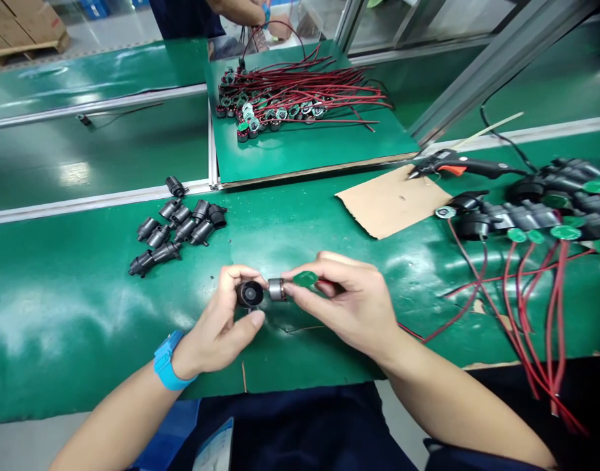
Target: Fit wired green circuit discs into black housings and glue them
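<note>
Over the table (93, 327), the left hand (221, 327) pinched one black housing (251, 295); the right hand (353, 301), one cylindrical motor core (276, 289).

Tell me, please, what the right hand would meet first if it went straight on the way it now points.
Probably the black cylindrical housing in the left hand, or that hand's index fingertip beside it; the silver cylindrical part in the right hand points toward them, though depth is hard to judge.

Housing (250, 294) smooth plastic; motor (276, 289) metal; tabletop (284, 219) glossy.
</note>
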Demonstrator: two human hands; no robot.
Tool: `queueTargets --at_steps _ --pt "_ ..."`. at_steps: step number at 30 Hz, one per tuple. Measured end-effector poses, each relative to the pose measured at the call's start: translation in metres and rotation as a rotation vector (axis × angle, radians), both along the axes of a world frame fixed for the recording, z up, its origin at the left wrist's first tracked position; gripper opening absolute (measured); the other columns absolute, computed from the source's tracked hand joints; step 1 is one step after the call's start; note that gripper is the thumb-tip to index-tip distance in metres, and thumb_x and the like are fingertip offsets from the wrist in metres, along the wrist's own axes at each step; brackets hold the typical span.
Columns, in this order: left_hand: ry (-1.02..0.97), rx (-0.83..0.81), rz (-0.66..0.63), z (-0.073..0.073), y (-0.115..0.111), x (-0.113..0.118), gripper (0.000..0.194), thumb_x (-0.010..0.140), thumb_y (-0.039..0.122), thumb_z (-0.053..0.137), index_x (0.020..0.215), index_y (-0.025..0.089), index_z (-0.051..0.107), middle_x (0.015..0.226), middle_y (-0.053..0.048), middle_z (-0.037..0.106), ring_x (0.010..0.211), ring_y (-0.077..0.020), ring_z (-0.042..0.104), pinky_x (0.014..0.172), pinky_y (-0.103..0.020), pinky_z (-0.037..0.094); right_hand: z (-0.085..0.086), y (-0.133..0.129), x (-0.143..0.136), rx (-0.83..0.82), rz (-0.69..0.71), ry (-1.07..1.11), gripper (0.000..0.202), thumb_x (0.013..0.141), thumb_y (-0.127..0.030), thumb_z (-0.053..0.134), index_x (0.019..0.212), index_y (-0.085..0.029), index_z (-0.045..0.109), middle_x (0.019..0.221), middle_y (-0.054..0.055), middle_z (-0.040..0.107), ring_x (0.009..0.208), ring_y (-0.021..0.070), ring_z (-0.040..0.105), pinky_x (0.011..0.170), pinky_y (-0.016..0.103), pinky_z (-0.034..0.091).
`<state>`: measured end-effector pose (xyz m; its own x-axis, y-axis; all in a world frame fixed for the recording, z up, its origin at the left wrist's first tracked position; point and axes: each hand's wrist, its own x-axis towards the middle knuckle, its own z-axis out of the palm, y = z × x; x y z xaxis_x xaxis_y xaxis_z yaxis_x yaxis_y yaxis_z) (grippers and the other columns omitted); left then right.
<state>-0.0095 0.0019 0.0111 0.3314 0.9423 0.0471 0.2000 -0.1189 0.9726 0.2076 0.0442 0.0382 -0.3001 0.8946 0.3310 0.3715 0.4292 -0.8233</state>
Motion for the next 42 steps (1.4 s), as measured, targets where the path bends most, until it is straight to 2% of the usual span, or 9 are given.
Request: queueTargets --at_steps 3,9,13,21,24,26,31,38,42 --pt "0.192 0.108 -0.001 0.000 0.003 -0.001 0.040 0.102 0.027 0.047 0.142 0.024 0.043 0.128 -0.011 0.055 0.118 -0.0233 0.055 0.102 -0.039 0.045 0.010 0.008 0.010 0.054 -0.026 -0.097 0.006 0.087 -0.026 0.073 0.086 -0.022 0.077 0.058 -0.004 0.043 0.053 0.0104 0.043 0.050 0.026 0.034" --pt "0.275 0.355 0.199 -0.012 0.007 0.004 0.032 0.090 0.019 0.070 0.117 0.024 0.053 0.115 -0.008 0.066 0.115 -0.0238 0.065 0.097 -0.039 0.052 0.012 0.014 0.008 -0.022 0.043 -0.133 0.011 0.086 -0.023 0.070 0.076 -0.020 0.069 0.060 -0.005 0.041 0.054 0.0100 0.040 0.052 0.026 0.033" --pt "0.324 0.403 0.190 -0.014 0.007 0.004 0.032 0.087 0.012 0.070 0.112 0.024 0.054 0.109 -0.006 0.070 0.114 -0.0239 0.067 0.097 -0.040 0.055 0.006 0.011 -0.003 -0.083 0.130 -0.145 0.017 0.084 -0.022 0.070 0.069 -0.020 0.062 0.060 -0.005 0.041 0.055 0.0091 0.038 0.053 0.025 0.031" --pt "0.365 0.388 0.123 -0.011 0.006 0.006 0.036 0.086 0.012 0.068 0.118 0.023 0.056 0.117 -0.008 0.071 0.119 -0.0247 0.067 0.101 -0.040 0.055 -0.007 0.008 -0.012 0.093 0.106 -0.229 0.017 0.083 -0.021 0.067 0.068 -0.019 0.058 0.060 -0.004 0.047 0.055 0.0093 0.040 0.054 0.025 0.033" --pt "0.322 0.282 0.127 -0.010 0.007 0.005 0.031 0.088 0.017 0.069 0.116 0.024 0.058 0.116 -0.007 0.072 0.114 -0.0237 0.069 0.098 -0.038 0.056 -0.001 0.012 -0.003 -0.079 0.166 -0.177 0.005 0.087 -0.023 0.067 0.088 -0.019 0.069 0.069 -0.002 0.060 0.059 0.0102 0.050 0.055 0.024 0.040" --pt "0.264 0.194 0.126 -0.010 0.006 0.004 0.031 0.088 0.022 0.072 0.116 0.024 0.059 0.115 -0.007 0.072 0.110 -0.0229 0.070 0.096 -0.037 0.057 0.005 0.015 0.006 -0.218 0.182 -0.095 0.013 0.090 -0.026 0.066 0.098 -0.019 0.072 0.078 0.001 0.067 0.064 0.0109 0.057 0.057 0.023 0.045" --pt "0.110 0.082 0.097 -0.012 0.004 0.004 0.034 0.086 0.025 0.078 0.115 0.025 0.060 0.114 -0.005 0.071 0.106 -0.0194 0.070 0.094 -0.031 0.057 0.009 0.021 0.016 -0.307 0.200 0.009 0.016 0.092 -0.032 0.067 0.093 -0.018 0.074 0.084 0.003 0.071 0.067 0.0118 0.061 0.059 0.024 0.049" --pt "0.277 0.197 -0.022 -0.024 0.020 0.005 0.025 0.090 0.027 0.072 0.112 0.024 0.062 0.108 -0.004 0.076 0.106 -0.0228 0.073 0.112 -0.045 0.047 -0.010 0.027 0.014 -0.459 0.355 -0.059 0.032 0.089 -0.019 0.064 0.121 -0.019 0.066 0.078 -0.003 0.060 0.060 0.0082 0.051 0.053 0.021 0.041" --pt "0.270 0.364 0.061 -0.028 0.018 0.006 0.030 0.091 0.023 0.071 0.118 0.023 0.058 0.115 -0.007 0.075 0.115 -0.0233 0.070 0.112 -0.044 0.049 -0.021 0.027 0.009 -0.611 0.428 0.103 0.031 0.091 -0.026 0.065 0.121 -0.019 0.064 0.069 -0.008 0.046 0.057 0.0073 0.042 0.051 0.021 0.035"
